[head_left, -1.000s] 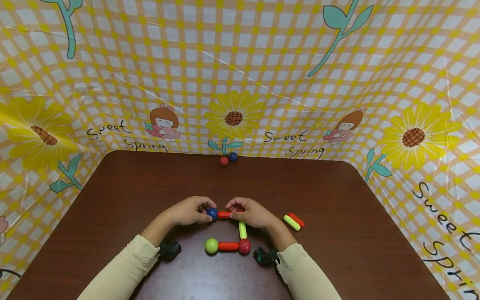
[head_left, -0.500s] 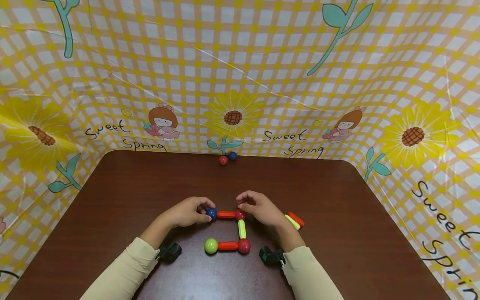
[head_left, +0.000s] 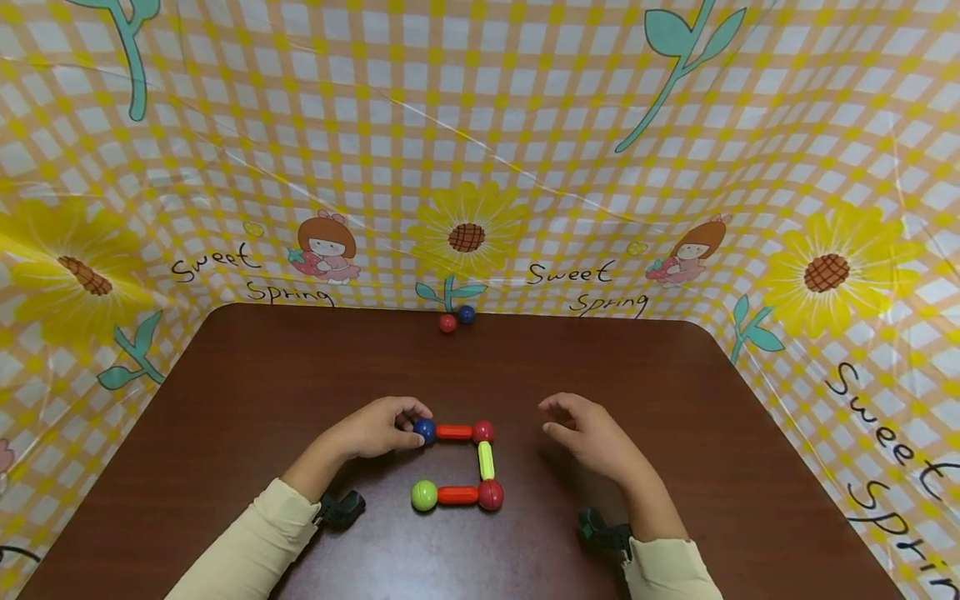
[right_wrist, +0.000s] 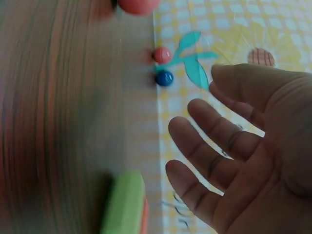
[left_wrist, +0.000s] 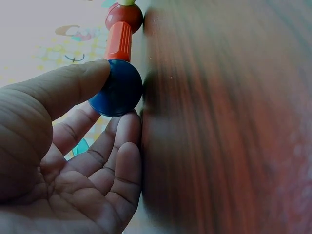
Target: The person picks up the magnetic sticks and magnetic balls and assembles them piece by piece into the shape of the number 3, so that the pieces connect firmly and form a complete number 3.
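A lime ball [head_left: 424, 496], a red rod [head_left: 457, 496] and a crimson ball [head_left: 491, 496] are lying nearest, in a row roughly parallel to the far edge of the table [head_left: 300, 358]. From the crimson ball, a yellow-green rod [head_left: 486, 460] is running farward to a second crimson ball [head_left: 483, 432]; a second red rod [head_left: 454, 432] is leading left from there to a blue ball [head_left: 424, 431], so the figure is gaping toward the table's left edge.

The left hand [head_left: 378, 427] is pinching that blue ball between thumb and fingers. The right hand [head_left: 592, 433] is hanging right of the figure, holding nothing, its fingers apart and loosely bent. It is the hand nearer a loose green rod [right_wrist: 122, 204] — in the right-wrist view the rod is lying below the lowest finger, apart from it, long axis slanting slightly up that view, a red piece [right_wrist: 144, 214] beside it. The head view is not showing either, so their angle to the table's edges cannot be told.

Bare wood is stretching from the figure toward the far edge, where a far red ball [head_left: 447, 323] and a far blue ball [head_left: 467, 314] are sitting side by side.
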{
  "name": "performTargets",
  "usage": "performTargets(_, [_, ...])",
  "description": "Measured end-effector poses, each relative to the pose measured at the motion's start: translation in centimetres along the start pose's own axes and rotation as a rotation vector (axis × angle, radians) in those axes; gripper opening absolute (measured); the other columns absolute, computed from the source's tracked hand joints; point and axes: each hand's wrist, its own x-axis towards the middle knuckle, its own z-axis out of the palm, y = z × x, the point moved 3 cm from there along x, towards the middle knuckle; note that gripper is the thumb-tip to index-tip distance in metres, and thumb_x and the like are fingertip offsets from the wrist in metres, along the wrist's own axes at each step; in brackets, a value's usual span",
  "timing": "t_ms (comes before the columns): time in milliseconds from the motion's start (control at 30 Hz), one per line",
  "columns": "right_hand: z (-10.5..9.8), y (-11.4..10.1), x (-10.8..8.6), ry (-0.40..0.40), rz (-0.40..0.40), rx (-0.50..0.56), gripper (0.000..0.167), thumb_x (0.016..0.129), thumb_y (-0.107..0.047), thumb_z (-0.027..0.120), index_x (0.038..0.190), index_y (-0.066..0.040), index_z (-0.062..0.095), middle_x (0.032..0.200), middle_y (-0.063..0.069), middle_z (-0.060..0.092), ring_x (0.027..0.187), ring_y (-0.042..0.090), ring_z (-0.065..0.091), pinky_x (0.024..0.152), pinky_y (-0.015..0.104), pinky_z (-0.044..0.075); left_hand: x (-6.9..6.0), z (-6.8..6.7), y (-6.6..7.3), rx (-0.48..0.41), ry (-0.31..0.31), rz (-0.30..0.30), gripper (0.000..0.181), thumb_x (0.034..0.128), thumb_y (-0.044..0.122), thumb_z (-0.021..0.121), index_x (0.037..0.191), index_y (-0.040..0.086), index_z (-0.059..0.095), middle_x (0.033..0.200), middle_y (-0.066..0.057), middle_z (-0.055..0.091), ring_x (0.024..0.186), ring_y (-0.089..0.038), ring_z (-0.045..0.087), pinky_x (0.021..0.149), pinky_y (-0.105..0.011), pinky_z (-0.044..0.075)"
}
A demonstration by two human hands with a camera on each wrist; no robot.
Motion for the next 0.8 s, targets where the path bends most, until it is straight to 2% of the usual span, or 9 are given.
performTargets(267, [-2.1, 1.2, -1.9, 0.005, 0.022, -0.082, 0.023, 0.095, -0.010, 0.066, 0.117, -0.003, 0.064, 0.113, 0.012, 0.065, 0.096, 0.024, 0.063, 0.079, 0.043, 0.051, 0.0, -0.1, 0.1, 0.010, 0.004, 0.004, 0.028, 0.0906, 0.010, 0.073, 0.117, 0.008, 0.065, 0.094, -0.001, 0.060, 0.086, -0.017, 0.055, 0.070, -0.032, 0.048])
performTargets(467, [-1.9, 2.2, -2.0, -0.037, 0.040, -0.155, 0.021, 0.092, -0.006, 0.069, 0.111, -0.001, 0.066, 0.103, 0.008, 0.067, 0.092, 0.024, 0.063, 0.076, 0.042, 0.051, 0.0, -0.2, 0.0, 0.014, 0.009, 0.011, 0.028, 0.0897, 0.010, 0.074, 0.116, 0.008, 0.065, 0.093, -0.001, 0.060, 0.086, -0.016, 0.054, 0.071, -0.032, 0.047])
performTargets(667, [-1.7, 2.4, -1.9, -0.044, 0.058, -0.211, 0.016, 0.087, -0.003, 0.072, 0.102, -0.003, 0.067, 0.084, 0.000, 0.061, 0.076, 0.016, 0.055, 0.069, 0.038, 0.047, 0.0, -0.2, -0.1, 0.009, 0.012, 0.014, 0.028, 0.0893, 0.010, 0.074, 0.115, 0.008, 0.065, 0.093, -0.001, 0.059, 0.086, -0.017, 0.054, 0.070, -0.032, 0.047])
performTargets(800, [-1.6, 2.5, -1.9, -0.064, 0.066, -0.236, 0.014, 0.085, -0.002, 0.073, 0.098, -0.004, 0.068, 0.078, -0.003, 0.058, 0.070, 0.014, 0.051, 0.065, 0.035, 0.044, 0.1, -0.1, -0.2, 0.002, 0.004, 0.010, 0.028, 0.0895, 0.011, 0.074, 0.116, 0.008, 0.065, 0.093, -0.001, 0.059, 0.086, -0.017, 0.054, 0.070, -0.032, 0.047])
